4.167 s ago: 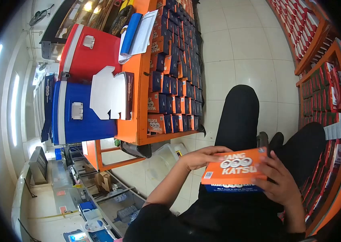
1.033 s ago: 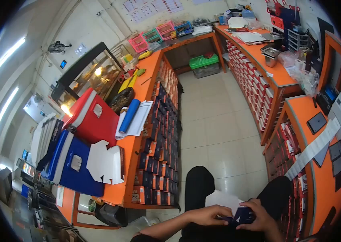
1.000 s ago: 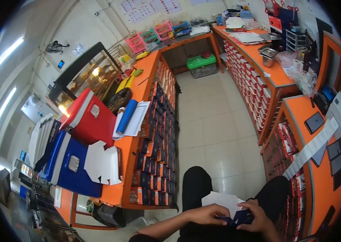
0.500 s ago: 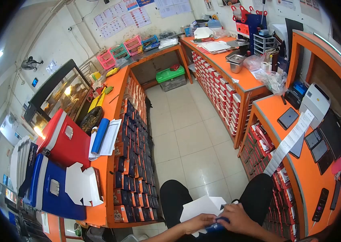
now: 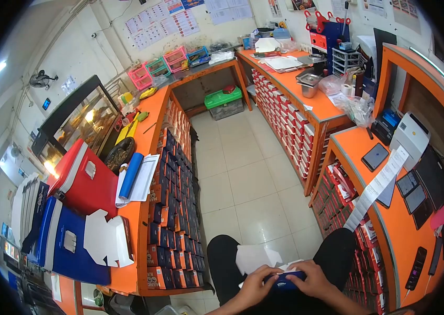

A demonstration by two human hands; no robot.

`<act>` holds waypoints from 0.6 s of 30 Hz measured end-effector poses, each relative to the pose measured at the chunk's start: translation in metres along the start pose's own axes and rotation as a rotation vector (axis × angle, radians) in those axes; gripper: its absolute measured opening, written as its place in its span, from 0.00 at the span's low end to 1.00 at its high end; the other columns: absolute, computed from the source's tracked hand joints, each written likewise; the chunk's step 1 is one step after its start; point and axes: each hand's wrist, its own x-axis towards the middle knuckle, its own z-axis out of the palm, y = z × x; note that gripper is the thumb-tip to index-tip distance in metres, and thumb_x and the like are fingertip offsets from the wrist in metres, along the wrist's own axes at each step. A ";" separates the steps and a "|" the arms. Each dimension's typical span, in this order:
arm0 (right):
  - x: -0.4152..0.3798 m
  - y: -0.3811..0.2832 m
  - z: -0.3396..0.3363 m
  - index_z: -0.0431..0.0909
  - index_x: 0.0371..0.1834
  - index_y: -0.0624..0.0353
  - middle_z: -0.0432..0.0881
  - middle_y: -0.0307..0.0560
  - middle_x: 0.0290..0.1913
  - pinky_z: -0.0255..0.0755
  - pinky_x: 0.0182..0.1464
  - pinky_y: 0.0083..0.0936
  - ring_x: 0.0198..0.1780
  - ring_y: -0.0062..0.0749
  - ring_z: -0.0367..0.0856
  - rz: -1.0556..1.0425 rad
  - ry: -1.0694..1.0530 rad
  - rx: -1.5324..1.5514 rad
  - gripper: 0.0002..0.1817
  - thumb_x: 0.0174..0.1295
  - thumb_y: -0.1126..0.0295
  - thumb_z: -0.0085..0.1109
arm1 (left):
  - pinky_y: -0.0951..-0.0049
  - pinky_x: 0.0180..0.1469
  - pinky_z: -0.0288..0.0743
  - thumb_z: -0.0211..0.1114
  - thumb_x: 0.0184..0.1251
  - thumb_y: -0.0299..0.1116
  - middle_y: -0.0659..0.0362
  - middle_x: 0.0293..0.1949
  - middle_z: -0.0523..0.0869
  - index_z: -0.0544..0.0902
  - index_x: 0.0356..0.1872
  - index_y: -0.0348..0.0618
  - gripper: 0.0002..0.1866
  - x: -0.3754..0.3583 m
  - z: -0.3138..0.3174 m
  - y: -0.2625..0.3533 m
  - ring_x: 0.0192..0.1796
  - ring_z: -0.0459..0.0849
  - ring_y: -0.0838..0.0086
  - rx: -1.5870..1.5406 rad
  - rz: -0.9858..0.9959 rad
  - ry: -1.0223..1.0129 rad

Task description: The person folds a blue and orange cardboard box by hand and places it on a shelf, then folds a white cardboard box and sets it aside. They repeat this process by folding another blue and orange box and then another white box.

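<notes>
Low in the view, between my knees, a small carton (image 5: 256, 257) shows its white inside, with a flap spread toward the upper left and a dark blue outer face toward me. My left hand (image 5: 257, 286) grips its left side, fingers bent round the edge. On the right side my right hand (image 5: 311, 278) is closed on the same carton, thumb on the blue face. Both hands are close together above my lap. Another white open carton (image 5: 107, 239) lies on the orange counter to the left.
Stacked folded boxes (image 5: 172, 210) fill the left counter's shelves. A blue cooler (image 5: 75, 241) and red cooler (image 5: 85, 176) stand on it. The right desk (image 5: 353, 142) holds phones, a printer (image 5: 410, 136) and a hanging paper strip (image 5: 376, 189). A green-lidded bin (image 5: 223, 98) sits ahead.
My left hand has moved up and is now at the carton's left side. The carton has turned, showing more of its blue face, and its white flap has shifted. The view has moved slightly.
</notes>
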 end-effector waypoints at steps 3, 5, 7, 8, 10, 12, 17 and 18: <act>0.003 0.001 0.000 0.87 0.45 0.59 0.84 0.48 0.35 0.73 0.43 0.31 0.41 0.36 0.82 0.125 0.221 0.174 0.09 0.67 0.66 0.69 | 0.65 0.61 0.75 0.69 0.73 0.32 0.55 0.52 0.84 0.86 0.54 0.41 0.13 -0.006 -0.010 0.033 0.57 0.82 0.68 0.426 0.388 0.386; 0.005 0.000 -0.003 0.86 0.46 0.61 0.84 0.48 0.32 0.73 0.41 0.29 0.39 0.32 0.82 0.160 0.367 0.243 0.10 0.68 0.68 0.67 | 0.63 0.60 0.75 0.68 0.73 0.29 0.55 0.57 0.82 0.83 0.58 0.41 0.15 -0.005 -0.006 0.024 0.60 0.81 0.65 0.338 0.447 0.602; 0.010 -0.007 -0.012 0.86 0.46 0.64 0.82 0.50 0.34 0.72 0.41 0.29 0.37 0.33 0.78 0.064 0.443 0.219 0.10 0.67 0.69 0.65 | 0.60 0.66 0.70 0.62 0.78 0.30 0.55 0.73 0.69 0.75 0.67 0.39 0.20 0.006 -0.001 0.018 0.71 0.71 0.63 -0.025 0.437 0.750; 0.011 -0.010 -0.015 0.85 0.46 0.65 0.80 0.51 0.35 0.72 0.40 0.29 0.36 0.33 0.76 0.013 0.483 0.209 0.11 0.67 0.69 0.64 | 0.60 0.66 0.70 0.62 0.78 0.30 0.55 0.73 0.69 0.75 0.67 0.39 0.20 0.011 -0.001 0.015 0.71 0.71 0.63 -0.021 0.443 0.741; 0.014 -0.021 -0.014 0.86 0.46 0.65 0.79 0.51 0.35 0.71 0.40 0.30 0.35 0.35 0.75 -0.083 0.464 0.134 0.11 0.66 0.70 0.64 | 0.63 0.73 0.65 0.57 0.83 0.35 0.56 0.74 0.65 0.72 0.71 0.38 0.22 0.023 0.000 0.009 0.74 0.66 0.67 -0.938 -0.072 0.218; 0.013 -0.023 -0.015 0.87 0.46 0.65 0.77 0.51 0.35 0.70 0.39 0.31 0.34 0.37 0.74 -0.174 0.447 0.049 0.12 0.64 0.70 0.63 | 0.66 0.77 0.58 0.54 0.85 0.36 0.58 0.72 0.67 0.76 0.70 0.43 0.19 0.029 0.003 0.005 0.76 0.65 0.67 -0.785 0.017 0.096; 0.009 -0.019 -0.018 0.88 0.45 0.62 0.73 0.47 0.30 0.67 0.38 0.32 0.31 0.37 0.71 -0.251 0.460 -0.093 0.12 0.60 0.72 0.64 | 0.65 0.78 0.57 0.60 0.80 0.29 0.58 0.70 0.69 0.88 0.55 0.43 0.11 0.034 -0.005 -0.012 0.75 0.66 0.67 -0.771 0.072 -0.001; 0.008 -0.019 -0.019 0.88 0.44 0.62 0.72 0.47 0.29 0.67 0.38 0.32 0.31 0.37 0.70 -0.253 0.464 -0.108 0.12 0.58 0.73 0.64 | 0.65 0.78 0.57 0.63 0.78 0.27 0.58 0.70 0.69 0.89 0.53 0.43 0.10 0.034 -0.006 -0.015 0.75 0.66 0.67 -0.721 0.111 -0.016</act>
